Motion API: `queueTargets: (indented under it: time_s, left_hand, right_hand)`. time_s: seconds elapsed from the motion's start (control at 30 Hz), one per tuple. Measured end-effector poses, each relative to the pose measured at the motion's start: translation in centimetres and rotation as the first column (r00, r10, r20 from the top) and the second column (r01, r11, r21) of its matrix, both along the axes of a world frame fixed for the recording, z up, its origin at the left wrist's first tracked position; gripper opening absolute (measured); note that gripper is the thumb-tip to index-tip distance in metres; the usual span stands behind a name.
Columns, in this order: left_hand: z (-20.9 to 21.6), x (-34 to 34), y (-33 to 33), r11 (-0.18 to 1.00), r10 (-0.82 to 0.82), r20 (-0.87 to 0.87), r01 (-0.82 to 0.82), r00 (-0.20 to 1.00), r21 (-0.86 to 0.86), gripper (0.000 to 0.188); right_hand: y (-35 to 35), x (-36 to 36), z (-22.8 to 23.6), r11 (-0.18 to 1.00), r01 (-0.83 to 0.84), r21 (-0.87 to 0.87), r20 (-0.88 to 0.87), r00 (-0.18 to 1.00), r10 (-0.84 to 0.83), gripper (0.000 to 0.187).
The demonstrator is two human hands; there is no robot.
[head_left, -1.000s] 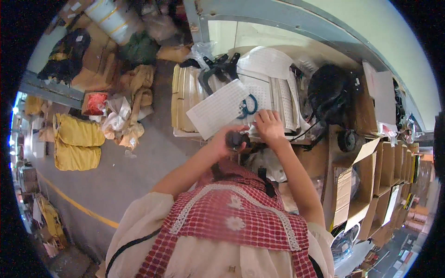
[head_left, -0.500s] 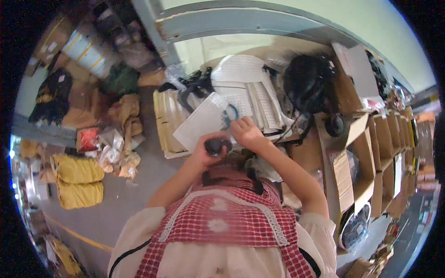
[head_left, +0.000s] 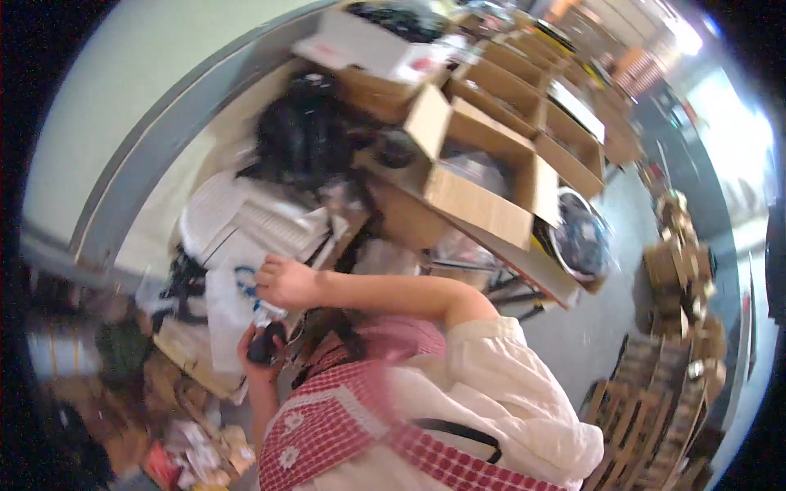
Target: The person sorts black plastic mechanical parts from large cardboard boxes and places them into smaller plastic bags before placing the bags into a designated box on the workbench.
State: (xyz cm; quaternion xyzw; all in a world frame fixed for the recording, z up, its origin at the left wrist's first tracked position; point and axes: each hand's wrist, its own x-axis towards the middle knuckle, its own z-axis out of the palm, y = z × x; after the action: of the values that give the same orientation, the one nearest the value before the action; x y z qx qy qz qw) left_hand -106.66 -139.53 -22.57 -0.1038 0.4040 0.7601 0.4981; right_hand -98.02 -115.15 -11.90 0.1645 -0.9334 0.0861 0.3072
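we see the left hand [head_left: 259, 371] cupped close around a dark round object [head_left: 263, 347], thumb and fingers curled about its sides, probably because a wrapping grip steadies something that rounded better than a pinch would. the object sits low in front of the body, just above the apron [head_left: 323, 425], where we judge both hands can reach it without stretching. the right hand [head_left: 286, 284] is just beyond it, its fingers narrow and bent; we cannot tell whether they pinch anything (blur and the back of the hand hide the tips). a small pale, shiny piece [head_left: 268, 313] shows between the two hands, though we cannot make out what it is or which hand bears it.

next to the right fingertips we find blue loops [head_left: 248, 290], rather like scissor handles, lying over a white sheet [head_left: 221, 331]; perhaps they rest there to be within easy reach. beyond lie pale layered strips [head_left: 282, 225], flat and roughly lined up, which likely saves space on the crowded surface. a black bundle [head_left: 299, 135] is heaped behind them, and off to the right an open box [head_left: 483, 210] has its flaps spread, presumably leaving its inside easy to get at.
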Motion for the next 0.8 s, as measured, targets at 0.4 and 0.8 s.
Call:
queueTargets:
  time_s: [0.4,0.8]
  left_hand:
    - [11.8,5.6,8.7,0.898,-0.438,0.61,0.348,0.66,0.268,0.024]
    - [13.5,12.8,17.0,0.831,-0.551,0.092,0.535,0.829,0.153,0.014]
  right_hand:
    - [16.8,29.5,10.1,0.345,0.865,-0.364,-0.062,0.347,-0.936,0.017]
    - [23.0,41.6,7.6,0.055,0.739,-0.671,0.277,0.319,-0.906,0.023]
